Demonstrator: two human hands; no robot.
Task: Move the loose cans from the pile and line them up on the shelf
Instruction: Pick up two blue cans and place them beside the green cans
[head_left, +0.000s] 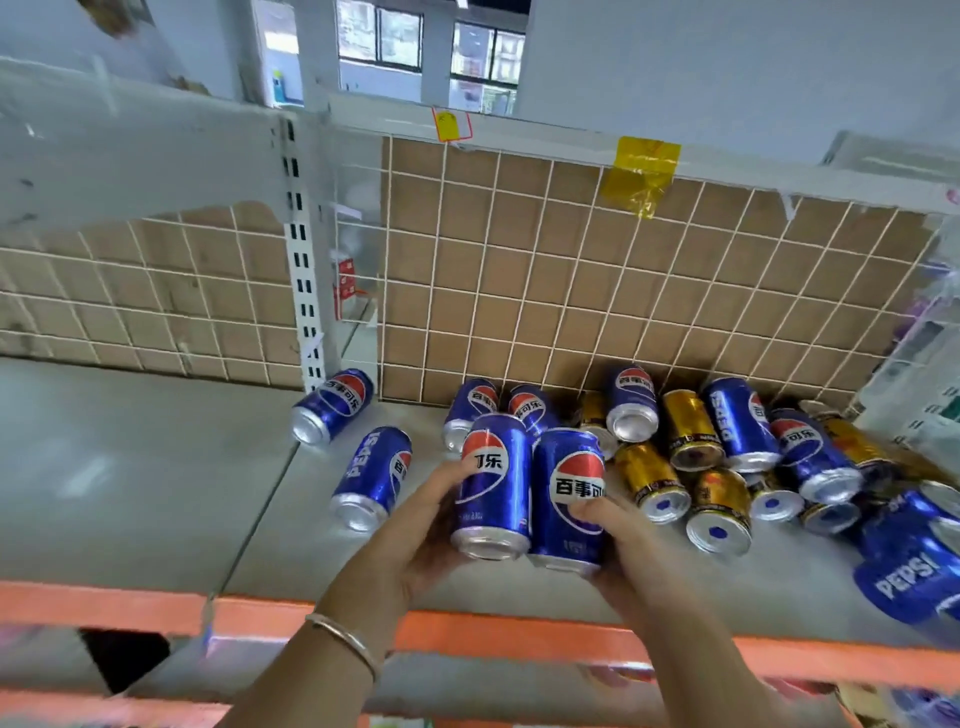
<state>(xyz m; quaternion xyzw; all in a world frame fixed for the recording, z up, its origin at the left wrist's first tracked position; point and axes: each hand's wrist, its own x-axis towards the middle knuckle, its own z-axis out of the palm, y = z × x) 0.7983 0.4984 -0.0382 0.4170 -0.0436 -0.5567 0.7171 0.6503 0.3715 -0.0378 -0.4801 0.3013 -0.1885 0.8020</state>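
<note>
My left hand (415, 540) grips a blue Pepsi can (493, 488) and my right hand (618, 540) grips a second blue Pepsi can (569, 499). Both cans are held side by side, touching, just above the grey shelf (156, 493) near its orange front edge. Behind and to the right lies the pile (727, 452) of several blue and gold cans on their sides. Two more blue cans lie apart on the left: one (371, 478) beside my left hand, one (332, 405) by the upright post.
A wire grid backed with cardboard (597, 291) closes the shelf's rear. A white slotted upright (304, 291) stands at the back left. The orange shelf lip (519, 634) runs along the front. White packages (924, 384) sit at the far right. A bracelet is on my left wrist.
</note>
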